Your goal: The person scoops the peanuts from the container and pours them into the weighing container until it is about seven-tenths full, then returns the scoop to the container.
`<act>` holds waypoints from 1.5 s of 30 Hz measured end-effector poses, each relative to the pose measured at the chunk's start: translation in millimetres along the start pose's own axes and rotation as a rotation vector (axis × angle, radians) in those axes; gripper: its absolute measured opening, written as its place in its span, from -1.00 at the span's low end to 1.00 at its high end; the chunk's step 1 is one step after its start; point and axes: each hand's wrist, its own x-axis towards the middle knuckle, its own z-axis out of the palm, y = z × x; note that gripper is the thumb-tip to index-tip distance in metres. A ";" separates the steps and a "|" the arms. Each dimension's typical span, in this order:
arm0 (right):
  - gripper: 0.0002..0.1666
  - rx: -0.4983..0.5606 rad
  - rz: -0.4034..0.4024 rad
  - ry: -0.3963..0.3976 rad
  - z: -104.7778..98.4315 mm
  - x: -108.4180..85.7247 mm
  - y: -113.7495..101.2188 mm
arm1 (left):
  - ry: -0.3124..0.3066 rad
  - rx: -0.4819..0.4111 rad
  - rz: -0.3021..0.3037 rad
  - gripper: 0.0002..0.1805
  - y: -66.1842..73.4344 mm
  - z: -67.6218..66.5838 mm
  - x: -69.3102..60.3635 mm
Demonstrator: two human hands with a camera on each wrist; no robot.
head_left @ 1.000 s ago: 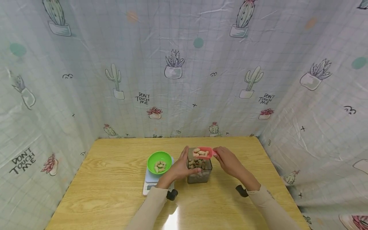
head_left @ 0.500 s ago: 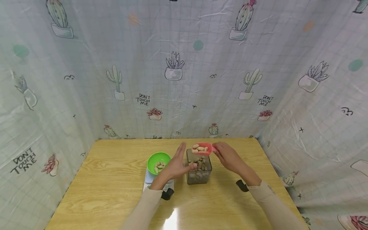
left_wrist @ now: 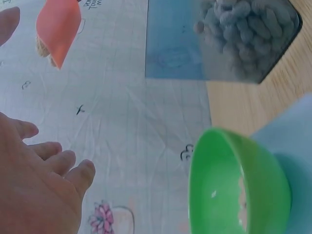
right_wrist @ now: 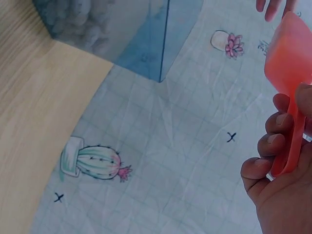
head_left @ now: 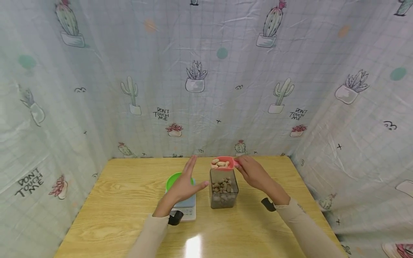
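The right hand [head_left: 255, 174] grips the handle of a red scoop [head_left: 229, 162], its fingers curled round it in the right wrist view. Several peanuts [head_left: 221, 164] lie in the scoop, which is above the back rim of a clear grey container [head_left: 224, 201] partly filled with peanuts [right_wrist: 80, 19]. The left hand [head_left: 183, 186] hovers over the green bowl [head_left: 173, 178], fingers extended and thumb apart, holding nothing. That bowl [left_wrist: 265, 190] holds some peanuts, mostly hidden in the head view, and stands on a blue-topped white scale [head_left: 190, 214].
The wooden table [head_left: 129, 200] carries the scale and, to its right, the container. A patterned curtain [head_left: 206, 118] hangs behind the table and along both its sides.
My left hand has left the container's side and moved left over the bowl. The loaded scoop in my right hand has risen from the container's opening and shifted slightly left.
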 end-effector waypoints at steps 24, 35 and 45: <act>-0.67 0.024 -0.004 -0.079 27.4 29.7 -34.5 | 0.058 0.103 -0.057 0.17 -62.5 -35.6 -35.4; -0.70 -0.001 -0.006 -0.129 51.3 39.8 -50.4 | 0.018 0.108 -0.148 0.23 -92.7 -21.4 -38.4; -0.67 -0.065 -0.005 -0.231 70.1 43.1 -62.8 | -0.001 0.049 -0.193 0.23 -108.4 -11.9 -38.4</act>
